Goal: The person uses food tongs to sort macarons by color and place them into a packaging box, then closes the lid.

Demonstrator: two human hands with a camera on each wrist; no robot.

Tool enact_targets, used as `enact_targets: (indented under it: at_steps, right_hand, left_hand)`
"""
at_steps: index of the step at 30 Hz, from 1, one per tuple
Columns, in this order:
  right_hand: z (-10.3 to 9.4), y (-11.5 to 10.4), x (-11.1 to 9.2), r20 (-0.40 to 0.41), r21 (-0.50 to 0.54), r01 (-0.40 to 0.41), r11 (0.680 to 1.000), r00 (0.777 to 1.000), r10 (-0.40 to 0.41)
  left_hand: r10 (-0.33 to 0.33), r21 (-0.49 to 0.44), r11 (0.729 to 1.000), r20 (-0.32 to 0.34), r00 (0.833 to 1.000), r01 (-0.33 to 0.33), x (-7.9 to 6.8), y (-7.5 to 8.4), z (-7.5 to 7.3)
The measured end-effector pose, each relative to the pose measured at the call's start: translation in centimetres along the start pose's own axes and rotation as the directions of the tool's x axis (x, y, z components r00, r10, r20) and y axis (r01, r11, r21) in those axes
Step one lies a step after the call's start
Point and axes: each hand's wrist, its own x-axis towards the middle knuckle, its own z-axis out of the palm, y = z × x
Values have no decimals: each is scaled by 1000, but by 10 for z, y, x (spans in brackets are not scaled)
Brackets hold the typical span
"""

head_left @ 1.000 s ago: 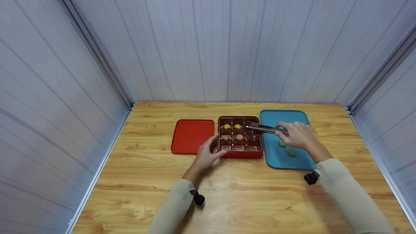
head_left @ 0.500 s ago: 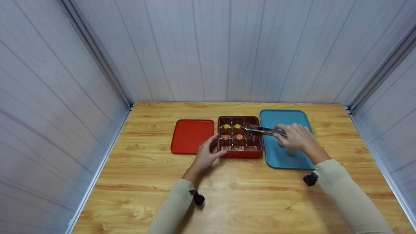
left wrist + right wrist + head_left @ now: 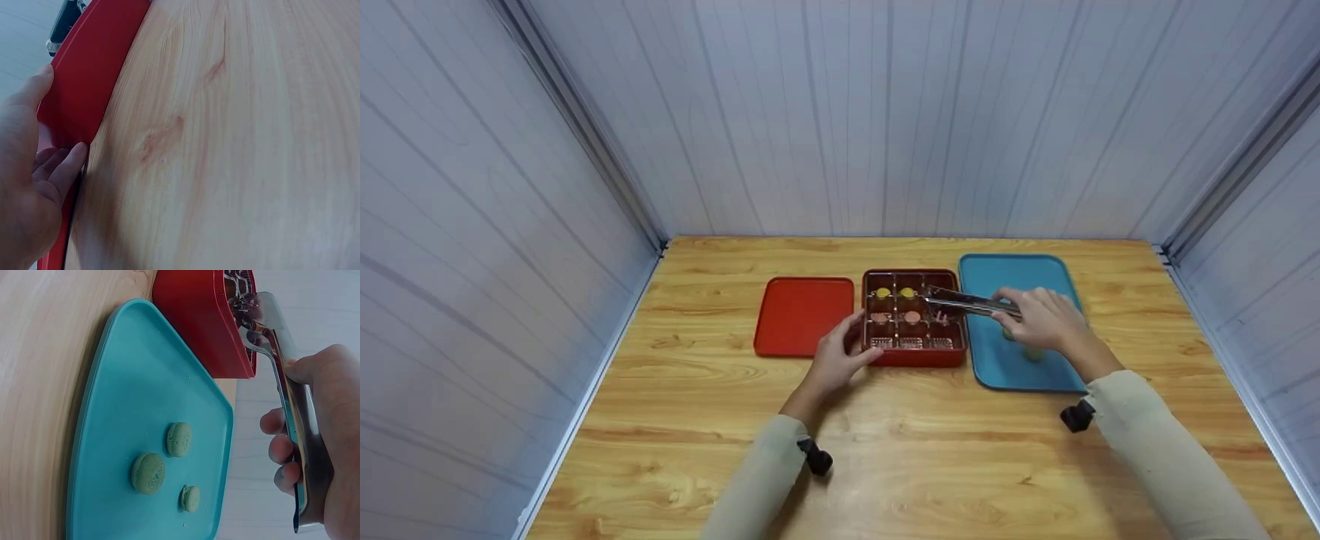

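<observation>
My left hand (image 3: 838, 358) holds the front left corner of a red box (image 3: 915, 357); in the left wrist view the thumb presses one wall and the fingers lie round the corner. A clear divided insert fills the box. Yellow macarons (image 3: 907, 293) sit in the back row, pink macarons (image 3: 912, 318) in the middle row. My right hand (image 3: 1046, 319) grips metal tongs (image 3: 301, 433), whose tips reach into the right column of the box. Whether the tips hold anything is unclear. Green macarons (image 3: 148, 473) lie below the right hand on a blue tray (image 3: 126, 382).
A flat red lid (image 3: 802, 315) lies left of the box, close to the left hand. The blue tray stands directly right of the box. Everything rests on a wood-grain table (image 3: 922, 457), with pale panel walls (image 3: 847, 120) at the back and sides.
The tongs have shifted slightly toward the front and left, their tips staying over the right column. My left hand and the box look unmoved.
</observation>
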Motion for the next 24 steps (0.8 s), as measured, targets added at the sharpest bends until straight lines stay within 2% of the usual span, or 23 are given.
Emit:
enact_targets:
  at_steps: [7,15,21,24]
  right_hand:
    - [-1,-1,-2,2,27,-15,1000,1000,15]
    - [1,1,-11,-51,69,-47,997,997,51]
    - [-1,5,-21,-78,101,-45,994,996,53]
    - [-2,10,-27,-96,95,-44,994,994,53]
  left_hand:
    - [4,-8,1000,-4,1000,-4,0,0,0]
    - [7,-7,1000,-4,1000,-7,1,-2,0]
    - [35,9,999,-6,999,-35,-1,-2,0]
    - [29,9,1000,-4,1000,-29,1,-2,0]
